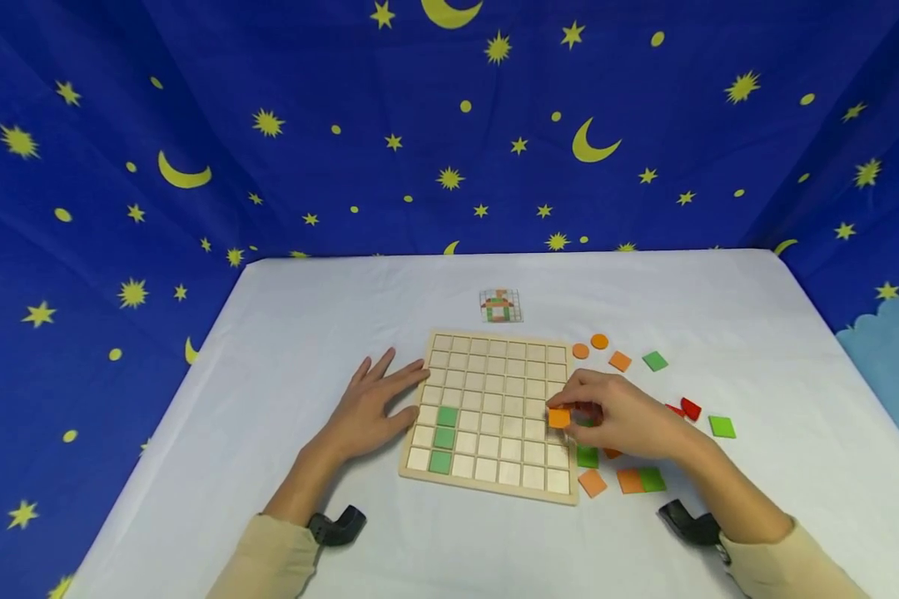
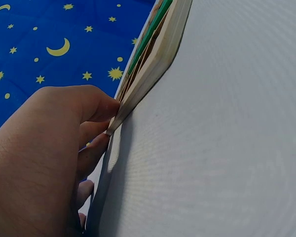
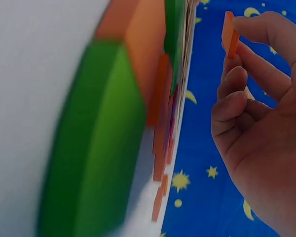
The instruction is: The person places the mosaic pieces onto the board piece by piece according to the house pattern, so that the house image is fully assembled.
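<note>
A wooden grid board (image 1: 487,489) lies on the table, with a column of three green square tiles (image 1: 444,438) in its lower left cells. My left hand (image 1: 370,412) rests at the board's left edge, fingers spread, thumb and fingertips touching the frame; the left wrist view shows the thumb against the rim. Over the board's right edge my right hand (image 1: 622,413) pinches an orange square tile (image 1: 559,418) between thumb and fingers. In the right wrist view the same orange tile (image 3: 230,34) is held clear of the table. Some tiles are partly hidden beneath that hand.
Right of the board lie loose tiles: orange circles (image 1: 599,341), an orange square (image 1: 620,361), green squares (image 1: 722,427), red pieces (image 1: 691,408), and an orange square (image 1: 630,481) beside a green one. A small picture card (image 1: 500,305) with a coloured grid pattern lies beyond the board.
</note>
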`<state>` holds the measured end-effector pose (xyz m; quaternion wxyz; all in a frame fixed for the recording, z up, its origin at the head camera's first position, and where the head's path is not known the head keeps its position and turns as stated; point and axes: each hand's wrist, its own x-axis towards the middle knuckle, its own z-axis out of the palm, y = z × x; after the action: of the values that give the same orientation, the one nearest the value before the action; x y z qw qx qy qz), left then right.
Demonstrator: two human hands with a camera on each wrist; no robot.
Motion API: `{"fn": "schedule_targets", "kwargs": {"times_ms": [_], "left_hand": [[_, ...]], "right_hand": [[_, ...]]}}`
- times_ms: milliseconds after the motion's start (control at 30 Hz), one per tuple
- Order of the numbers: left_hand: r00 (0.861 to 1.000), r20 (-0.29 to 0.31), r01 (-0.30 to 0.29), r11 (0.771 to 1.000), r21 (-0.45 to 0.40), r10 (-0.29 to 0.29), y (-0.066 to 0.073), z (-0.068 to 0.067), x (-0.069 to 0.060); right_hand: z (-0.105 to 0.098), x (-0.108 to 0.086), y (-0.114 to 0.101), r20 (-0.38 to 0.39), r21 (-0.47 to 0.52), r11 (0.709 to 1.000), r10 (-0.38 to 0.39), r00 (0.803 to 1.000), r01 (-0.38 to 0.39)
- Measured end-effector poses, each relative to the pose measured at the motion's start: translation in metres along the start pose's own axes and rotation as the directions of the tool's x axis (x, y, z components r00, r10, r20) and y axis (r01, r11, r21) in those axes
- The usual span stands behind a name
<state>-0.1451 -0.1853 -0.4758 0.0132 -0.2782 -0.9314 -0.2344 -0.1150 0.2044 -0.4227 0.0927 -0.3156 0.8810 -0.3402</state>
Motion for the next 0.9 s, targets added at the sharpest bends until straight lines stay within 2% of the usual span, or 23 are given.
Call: {"fn": "schedule_targets", "kwargs": {"times_ms": [167, 367, 667, 900], "left_hand": [[1.000, -0.001, 0.006, 1.000, 0.003, -0.006, -0.002, 0.002, 0.000], [1.000, -0.010, -0.008, 1.000, 0.003, 0.008, -0.002, 0.003, 0.000], [1.000, -0.004, -0.008, 1.000, 0.012, 0.008, 0.001, 0.000, 0.001], [1.000, -0.005, -0.010, 1.000, 0.011, 0.010, 0.001, -0.001, 0.001]], "right_hand": [[0.009, 0.007, -0.009, -0.003, 0.012, 1.000, -0.026, 1.000, 0.026], [0.016, 0.014, -0.017, -0.030, 0.071, 0.994, -0.075, 0.997, 0.077], [0.030, 0.024, -0.024, 0.008, 0.102, 0.993, -0.053, 0.999, 0.052], [0.042, 0.034, -0.036, 0.031, 0.040, 0.998, -0.055, 0.998, 0.054]]}}
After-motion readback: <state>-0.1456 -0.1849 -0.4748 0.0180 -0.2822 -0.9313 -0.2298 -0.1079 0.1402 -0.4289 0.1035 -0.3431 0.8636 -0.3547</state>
